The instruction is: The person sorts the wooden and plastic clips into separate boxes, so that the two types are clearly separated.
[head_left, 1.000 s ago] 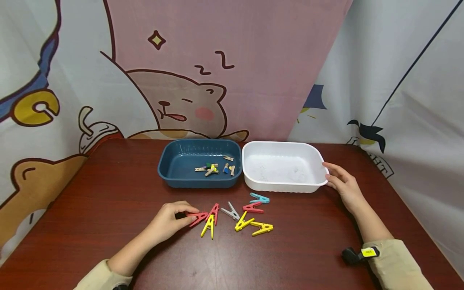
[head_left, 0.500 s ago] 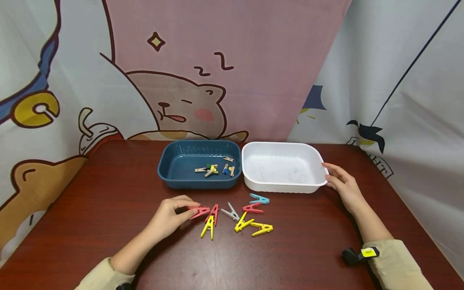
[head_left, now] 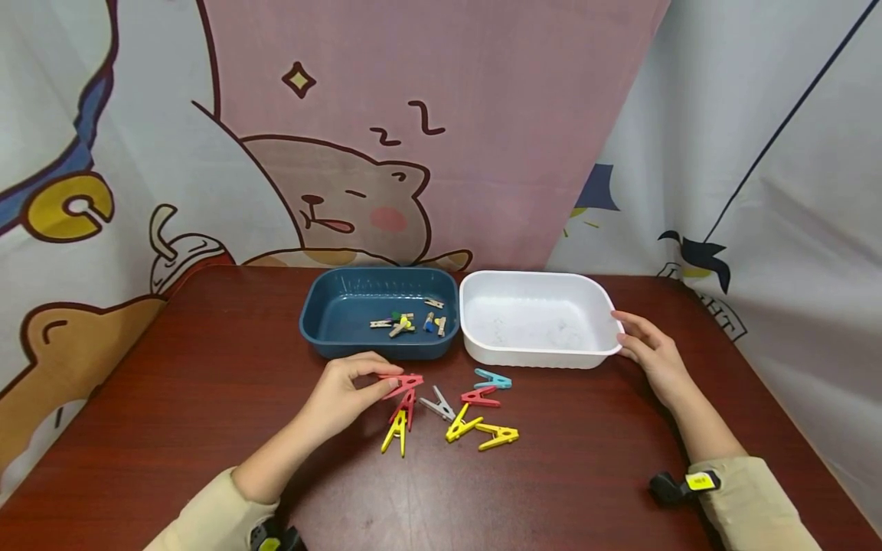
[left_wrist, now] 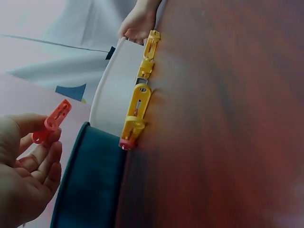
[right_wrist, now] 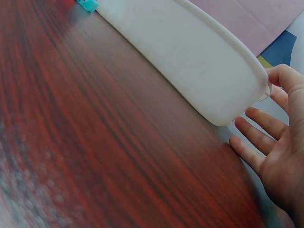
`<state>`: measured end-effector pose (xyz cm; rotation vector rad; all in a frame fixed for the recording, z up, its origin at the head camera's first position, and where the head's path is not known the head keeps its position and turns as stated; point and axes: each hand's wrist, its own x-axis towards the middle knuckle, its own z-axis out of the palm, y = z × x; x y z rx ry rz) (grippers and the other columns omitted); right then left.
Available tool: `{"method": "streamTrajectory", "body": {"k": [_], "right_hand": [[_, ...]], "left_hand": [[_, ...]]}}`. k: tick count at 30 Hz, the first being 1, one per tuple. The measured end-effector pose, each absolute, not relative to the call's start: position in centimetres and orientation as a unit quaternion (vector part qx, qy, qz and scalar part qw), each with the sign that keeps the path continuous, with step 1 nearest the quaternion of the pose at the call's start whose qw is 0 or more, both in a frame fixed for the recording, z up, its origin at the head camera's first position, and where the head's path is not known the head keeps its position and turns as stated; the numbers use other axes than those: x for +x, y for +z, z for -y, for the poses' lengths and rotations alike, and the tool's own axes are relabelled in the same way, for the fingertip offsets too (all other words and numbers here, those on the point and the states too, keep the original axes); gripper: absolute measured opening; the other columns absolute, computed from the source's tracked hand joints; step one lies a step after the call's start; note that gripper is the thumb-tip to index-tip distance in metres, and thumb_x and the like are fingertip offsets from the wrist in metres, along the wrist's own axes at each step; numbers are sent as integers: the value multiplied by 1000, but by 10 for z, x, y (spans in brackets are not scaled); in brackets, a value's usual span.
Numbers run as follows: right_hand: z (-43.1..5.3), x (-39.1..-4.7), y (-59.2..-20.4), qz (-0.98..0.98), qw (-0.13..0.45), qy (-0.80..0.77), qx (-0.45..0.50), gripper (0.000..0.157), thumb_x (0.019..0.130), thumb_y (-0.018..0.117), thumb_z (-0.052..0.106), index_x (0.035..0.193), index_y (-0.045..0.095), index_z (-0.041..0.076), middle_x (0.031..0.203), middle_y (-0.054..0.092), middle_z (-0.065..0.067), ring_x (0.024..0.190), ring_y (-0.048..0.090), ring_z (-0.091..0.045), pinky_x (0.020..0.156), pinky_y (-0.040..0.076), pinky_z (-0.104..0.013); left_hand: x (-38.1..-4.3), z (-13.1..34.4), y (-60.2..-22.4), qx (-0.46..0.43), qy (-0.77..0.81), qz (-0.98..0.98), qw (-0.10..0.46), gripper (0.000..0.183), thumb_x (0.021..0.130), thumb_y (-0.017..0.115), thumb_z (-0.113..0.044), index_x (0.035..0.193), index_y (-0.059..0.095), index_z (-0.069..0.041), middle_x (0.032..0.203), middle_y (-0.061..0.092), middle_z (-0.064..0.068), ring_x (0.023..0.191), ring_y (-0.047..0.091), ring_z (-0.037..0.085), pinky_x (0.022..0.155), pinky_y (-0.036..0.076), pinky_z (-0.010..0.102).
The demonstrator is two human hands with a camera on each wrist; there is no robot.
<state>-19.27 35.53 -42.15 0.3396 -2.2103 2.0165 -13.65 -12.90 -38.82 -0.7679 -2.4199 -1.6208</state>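
Note:
In the head view my left hand (head_left: pixel 347 394) pinches a red clothespin (head_left: pixel 406 382) between thumb and fingers, above the table and in front of the blue tray (head_left: pixel 324 344). The left wrist view shows the same red clothespin (left_wrist: pixel 52 122) at my fingertips. Just below it lie another red clothespin (head_left: pixel 406 405) and a yellow clothespin (head_left: pixel 396 432). My right hand (head_left: pixel 658 356) holds the right rim of the white tray (head_left: pixel 537 357) with thumb and index finger; its other fingers (right_wrist: pixel 256 135) spread below the rim in the right wrist view.
Further right on the table (head_left: pixel 551 482) lie a grey clothespin (head_left: pixel 439 403), a light blue one (head_left: pixel 492 379), a red one (head_left: pixel 481 396) and two yellow ones (head_left: pixel 463 423). Several small wooden clips (head_left: pixel 401 327) lie inside the blue tray. A printed cloth (head_left: pixel 496 153) hangs behind.
My left hand has lifted the red clothespin off the table and moved it right and away from me, towards the trays. The right hand keeps its place at the white tray.

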Motion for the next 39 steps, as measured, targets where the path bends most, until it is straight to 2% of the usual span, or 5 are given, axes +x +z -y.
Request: {"method": "streamTrajectory", "body": {"k": [8,19,28,33,39], "right_hand": [[-355,-193,-422,729,67,671,120,38,96,55,3,134,52,0,120,59,5,103,56,-6,79,49,-17],[-356,-194,-422,727,67,673,119,39,96,55,2,134,51,0,119,59,4,103,56,-7,79,49,-17],[-355,-193,-422,729,66,671,115,38,96,55,2,134,52,1,119,59,4,102,56,-7,79,49,-17],[-355,-193,-422,726,65,674,120,39,96,55,2,135,52,1,119,59,4,102,57,-6,79,49,-17],[-355,-192,-422,725,65,674,124,39,96,55,3,135,51,0,118,59,3,99,58,-7,78,50,-18]], "left_hand": [[-147,100,-375,-254,-535,804,48,18,83,75,-10,101,76,-9,96,70,-4,94,61,14,75,51,28],[-168,62,-363,-234,-543,805,41,16,83,75,-12,99,77,-9,98,70,-3,101,59,14,85,50,39],[-192,34,-351,-228,-548,803,63,14,84,75,-11,97,77,-6,93,70,0,81,56,16,66,46,29],[-205,20,-345,-226,-532,812,74,13,84,74,-10,96,77,-6,97,70,4,82,55,19,64,44,25],[-222,4,-346,-215,-518,825,73,13,85,74,-12,96,77,-8,89,69,2,75,53,16,59,43,23]]}}
